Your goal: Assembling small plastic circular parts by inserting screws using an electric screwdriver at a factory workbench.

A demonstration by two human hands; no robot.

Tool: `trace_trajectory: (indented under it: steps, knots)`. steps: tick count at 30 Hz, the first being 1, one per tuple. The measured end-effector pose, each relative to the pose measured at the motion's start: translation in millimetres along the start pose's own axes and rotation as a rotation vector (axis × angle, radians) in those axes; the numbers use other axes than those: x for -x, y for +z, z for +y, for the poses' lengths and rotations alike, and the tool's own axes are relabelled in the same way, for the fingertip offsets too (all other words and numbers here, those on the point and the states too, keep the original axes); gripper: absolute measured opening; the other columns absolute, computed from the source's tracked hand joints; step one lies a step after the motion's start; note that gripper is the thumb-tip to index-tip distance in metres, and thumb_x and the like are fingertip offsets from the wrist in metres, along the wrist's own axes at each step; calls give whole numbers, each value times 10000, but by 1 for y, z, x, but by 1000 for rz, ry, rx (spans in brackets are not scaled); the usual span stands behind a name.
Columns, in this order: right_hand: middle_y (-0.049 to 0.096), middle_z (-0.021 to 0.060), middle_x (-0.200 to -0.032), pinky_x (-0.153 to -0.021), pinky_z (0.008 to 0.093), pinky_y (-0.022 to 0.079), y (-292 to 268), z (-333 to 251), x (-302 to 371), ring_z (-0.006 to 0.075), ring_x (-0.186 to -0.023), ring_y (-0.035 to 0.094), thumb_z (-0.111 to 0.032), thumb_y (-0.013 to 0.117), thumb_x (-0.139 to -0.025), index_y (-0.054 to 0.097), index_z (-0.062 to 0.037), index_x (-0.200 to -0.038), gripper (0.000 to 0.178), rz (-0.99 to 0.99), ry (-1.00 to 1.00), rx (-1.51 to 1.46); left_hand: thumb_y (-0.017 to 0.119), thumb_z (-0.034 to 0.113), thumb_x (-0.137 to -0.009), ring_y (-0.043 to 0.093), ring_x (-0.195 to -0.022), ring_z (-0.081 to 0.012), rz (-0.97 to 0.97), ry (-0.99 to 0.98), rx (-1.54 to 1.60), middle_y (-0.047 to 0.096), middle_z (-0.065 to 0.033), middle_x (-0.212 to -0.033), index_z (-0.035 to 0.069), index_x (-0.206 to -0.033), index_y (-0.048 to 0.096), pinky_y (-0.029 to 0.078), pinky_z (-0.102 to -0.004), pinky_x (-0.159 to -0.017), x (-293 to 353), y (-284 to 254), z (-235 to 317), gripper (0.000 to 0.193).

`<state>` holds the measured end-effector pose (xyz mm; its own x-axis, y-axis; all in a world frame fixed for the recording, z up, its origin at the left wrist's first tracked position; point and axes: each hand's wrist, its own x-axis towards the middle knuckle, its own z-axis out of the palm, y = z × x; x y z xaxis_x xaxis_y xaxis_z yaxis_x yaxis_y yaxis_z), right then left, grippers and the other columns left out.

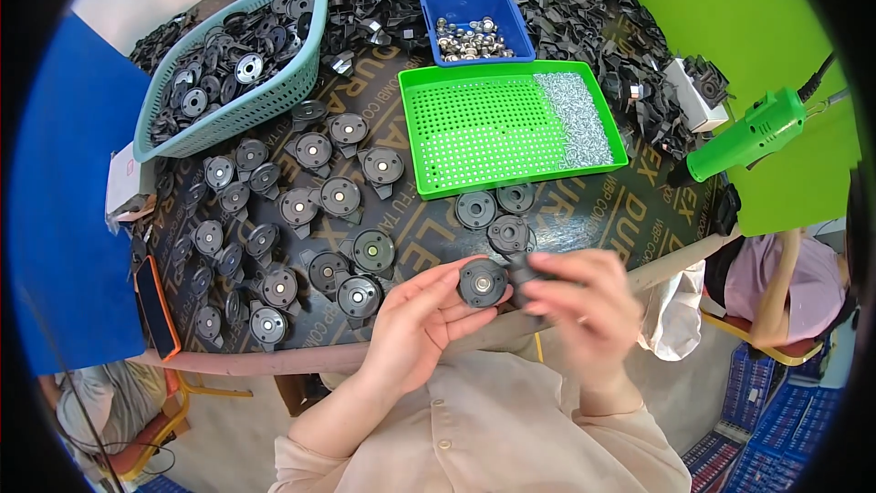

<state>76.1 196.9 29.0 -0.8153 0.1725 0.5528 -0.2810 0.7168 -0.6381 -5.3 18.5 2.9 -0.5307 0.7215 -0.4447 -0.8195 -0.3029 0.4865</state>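
Note:
Palm up near the table's front edge, my left hand holds a round black plastic disc with a metal centre between thumb and fingers. Close beside it, my right hand is smeared by motion, its fingers closed on a dark plastic part whose shape is mostly hidden. Just beyond my hands lie a few round black pieces without bright centres. To the left, several black disc assemblies with metal centres are spread over the table.
A light-green tray holds small silver screws; behind it a blue bin holds metal pieces. A teal basket of discs stands far left, near an orange-edged phone. A green electric screwdriver hangs at right. Black parts cover the back.

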Motion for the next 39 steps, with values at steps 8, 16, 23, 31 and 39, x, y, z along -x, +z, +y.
trace_trajectory:
  steps: [8, 16, 23, 31, 39]
  knots:
    - [705, 91, -1035, -744, 323, 489, 39, 3, 0, 242, -866, 603, -25, 768, -655, 733, -46, -870, 220, -60, -8, -45, 450, 196, -1024, 622, -1087, -179, -43, 20, 66, 625, -84, -1190, -12, -1288, 517, 516, -335, -929, 5, -11, -9, 343]
    - [694, 99, -1066, -713, 310, 478, 37, -3, 4, 234, -837, 608, -79, 818, -652, 684, -53, -971, 347, -123, -59, -40, 557, 150, -978, 626, -1068, -151, -107, 11, 89, 636, -74, -1173, 28, -1152, 560, 510, -296, -917, 14, -17, -2, 213]
    - [645, 182, -1092, -779, 332, 486, 27, 12, 12, 267, -936, 620, -191, 866, -647, 573, -24, -1098, 563, -102, -26, -377, 642, -76, -786, 632, -996, -226, 23, 618, -722, 632, -94, -1041, 11, -1077, 663, 521, -371, -914, 62, -16, 9, 304]
    - [643, 152, -1064, -768, 300, 455, 9, 34, 15, 219, -946, 580, -49, 732, -805, 589, -7, -1054, 291, 6, 102, -108, 671, 56, -723, 620, -1106, -253, 412, 1047, -2122, 654, -65, -1091, 109, -984, 722, 475, -448, -946, 119, -86, 39, 272]
    - [653, 109, -1061, -818, 313, 467, 3, 54, -86, 236, -960, 608, -11, 672, -835, 631, -18, -1073, 242, 0, -130, 354, 602, 70, -779, 598, -1139, -260, 474, 970, -2289, 656, -75, -1176, 103, -1084, 685, 407, -487, -1026, 118, -92, 30, 318]
